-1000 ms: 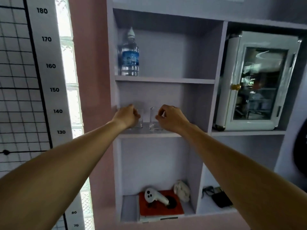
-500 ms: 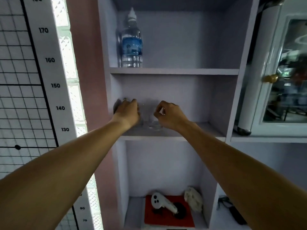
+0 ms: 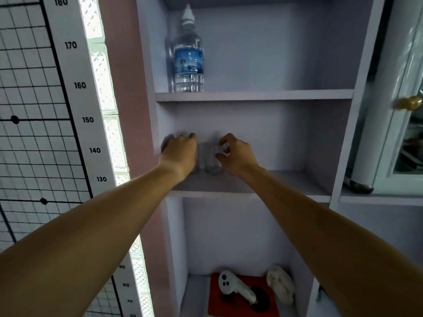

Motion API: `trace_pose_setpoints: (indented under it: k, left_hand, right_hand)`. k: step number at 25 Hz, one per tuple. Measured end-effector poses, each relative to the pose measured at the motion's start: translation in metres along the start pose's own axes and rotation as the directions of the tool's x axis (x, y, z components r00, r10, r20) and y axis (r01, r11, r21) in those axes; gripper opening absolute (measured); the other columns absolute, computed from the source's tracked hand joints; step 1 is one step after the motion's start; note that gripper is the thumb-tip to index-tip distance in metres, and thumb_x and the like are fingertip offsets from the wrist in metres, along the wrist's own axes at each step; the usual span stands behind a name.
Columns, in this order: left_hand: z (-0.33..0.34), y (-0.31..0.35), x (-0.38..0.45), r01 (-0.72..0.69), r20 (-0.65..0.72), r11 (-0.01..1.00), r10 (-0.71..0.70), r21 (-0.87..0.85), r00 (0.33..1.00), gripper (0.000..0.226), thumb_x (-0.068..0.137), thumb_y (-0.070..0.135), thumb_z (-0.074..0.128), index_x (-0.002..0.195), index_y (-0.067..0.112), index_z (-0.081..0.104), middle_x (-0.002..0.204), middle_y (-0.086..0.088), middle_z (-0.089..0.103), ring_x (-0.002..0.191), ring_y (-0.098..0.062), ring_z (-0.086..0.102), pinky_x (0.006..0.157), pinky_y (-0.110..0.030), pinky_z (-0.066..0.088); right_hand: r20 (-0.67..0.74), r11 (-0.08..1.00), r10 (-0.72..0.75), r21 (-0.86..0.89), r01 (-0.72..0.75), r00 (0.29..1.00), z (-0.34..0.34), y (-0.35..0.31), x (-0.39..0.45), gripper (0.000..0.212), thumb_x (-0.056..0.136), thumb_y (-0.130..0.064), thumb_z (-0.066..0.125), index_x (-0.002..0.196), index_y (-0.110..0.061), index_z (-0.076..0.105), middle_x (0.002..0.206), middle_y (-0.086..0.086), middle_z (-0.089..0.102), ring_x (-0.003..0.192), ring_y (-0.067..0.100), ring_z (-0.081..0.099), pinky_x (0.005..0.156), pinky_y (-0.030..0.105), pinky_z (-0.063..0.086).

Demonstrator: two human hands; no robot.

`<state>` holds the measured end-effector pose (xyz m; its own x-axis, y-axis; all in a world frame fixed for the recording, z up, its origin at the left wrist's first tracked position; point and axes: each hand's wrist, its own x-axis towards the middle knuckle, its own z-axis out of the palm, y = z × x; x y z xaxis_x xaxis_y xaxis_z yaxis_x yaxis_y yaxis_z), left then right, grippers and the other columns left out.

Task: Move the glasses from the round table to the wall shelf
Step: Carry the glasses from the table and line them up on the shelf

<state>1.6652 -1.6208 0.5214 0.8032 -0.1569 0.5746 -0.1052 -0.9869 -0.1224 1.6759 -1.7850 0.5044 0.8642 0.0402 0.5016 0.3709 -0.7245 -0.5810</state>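
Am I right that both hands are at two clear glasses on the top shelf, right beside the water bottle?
Not quite. The head view shows the left hand and right hand at the clear glasses on the middle shelf, one level below. The water bottle stands alone on the shelf above. The rest holds: both hands are at the glasses.

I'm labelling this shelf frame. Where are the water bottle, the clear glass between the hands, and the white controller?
water bottle (image 3: 188, 62): head view, on its blue label.
clear glass (image 3: 211, 160): head view, on its side wall.
white controller (image 3: 225, 283): head view, on its rounded head.
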Motion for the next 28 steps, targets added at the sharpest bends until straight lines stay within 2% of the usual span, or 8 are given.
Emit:
trace_pose_setpoints:
  k: [7,12,14,17,19,21,23,28]
  left_hand:
    - [0.005,0.002,0.002,0.042,-0.025,0.999,-0.042,-0.001,0.999,0.037,0.084,0.008,0.063,0.12,0.004,0.055,0.114,-0.02,0.065,0.105,-0.041,0.062,0.09,-0.046,0.051]
    - [0.005,0.001,-0.006,0.05,0.015,0.995,-0.049,-0.09,0.999,0.047,0.082,0.011,0.067,0.126,0.002,0.054,0.123,-0.02,0.06,0.113,-0.038,0.059,0.096,-0.043,0.051]
    - [0.001,-0.004,-0.017,0.028,0.029,0.986,-0.024,-0.165,0.999,0.049,0.081,0.014,0.068,0.127,0.005,0.055,0.125,-0.017,0.059,0.115,-0.035,0.058,0.101,-0.039,0.047]
    - [-0.016,-0.015,-0.042,0.011,0.055,0.953,0.006,-0.301,0.998,0.055,0.082,0.02,0.071,0.133,0.008,0.056,0.131,-0.014,0.059,0.121,-0.033,0.055,0.102,-0.035,0.042]
    - [-0.034,-0.03,-0.068,0.011,0.068,0.935,0.014,-0.355,0.998,0.055,0.082,0.027,0.072,0.133,0.011,0.058,0.129,-0.011,0.063,0.118,-0.03,0.059,0.097,-0.034,0.047]
    - [-0.053,-0.054,-0.1,0.055,0.104,0.932,-0.019,-0.359,0.994,0.047,0.083,0.031,0.072,0.127,0.017,0.062,0.121,-0.005,0.067,0.106,-0.024,0.064,0.083,-0.03,0.051]
    - [-0.072,-0.088,-0.143,0.125,0.172,0.945,-0.075,-0.302,0.982,0.043,0.085,0.035,0.07,0.125,0.021,0.061,0.115,0.0,0.067,0.097,-0.019,0.062,0.073,-0.028,0.049]
    - [-0.131,-0.19,-0.296,0.38,0.266,0.909,-0.329,-0.171,0.906,0.042,0.084,0.042,0.07,0.122,0.026,0.06,0.113,0.002,0.065,0.101,-0.02,0.062,0.088,-0.039,0.054]
  right_hand:
    - [-0.004,0.996,-0.044,0.077,0.045,0.999,0.016,0.001,0.007,0.037,0.089,-0.025,0.07,0.122,-0.017,0.055,0.107,0.01,0.068,0.097,0.029,0.065,0.085,0.042,0.056]
    - [-0.016,0.995,-0.024,0.094,0.025,1.0,0.019,-0.003,-0.002,0.052,0.089,-0.024,0.068,0.134,-0.019,0.043,0.111,0.015,0.067,0.098,0.031,0.066,0.084,0.042,0.057]
    - [-0.031,0.995,-0.001,0.095,0.004,1.0,0.018,-0.007,-0.011,0.051,0.087,-0.025,0.068,0.13,-0.018,0.041,0.106,0.016,0.067,0.094,0.033,0.066,0.08,0.043,0.058]
    - [0.019,0.999,0.035,0.04,-0.036,0.999,0.016,-0.021,-0.026,0.037,0.083,-0.026,0.07,0.115,-0.019,0.052,0.103,0.012,0.069,0.088,0.03,0.065,0.069,0.034,0.053]
    - [0.061,0.999,0.042,0.021,-0.043,0.997,0.014,-0.041,-0.042,0.032,0.081,-0.029,0.071,0.11,-0.019,0.06,0.101,0.007,0.069,0.089,0.027,0.064,0.073,0.033,0.053]
    - [0.086,1.0,0.014,-0.012,-0.013,0.996,0.021,-0.067,-0.062,0.022,0.083,-0.029,0.07,0.103,-0.019,0.067,0.097,0.004,0.07,0.09,0.025,0.065,0.077,0.03,0.053]
    - [0.108,0.998,-0.052,-0.037,0.056,0.993,0.037,-0.1,-0.09,0.013,0.084,-0.023,0.066,0.095,-0.02,0.071,0.095,0.005,0.074,0.09,0.024,0.068,0.072,0.026,0.049]
    - [0.264,0.958,-0.284,0.12,0.261,0.922,0.1,-0.213,-0.189,0.01,0.086,-0.017,0.065,0.092,-0.017,0.072,0.087,0.0,0.068,0.085,0.019,0.068,0.059,0.018,0.043]
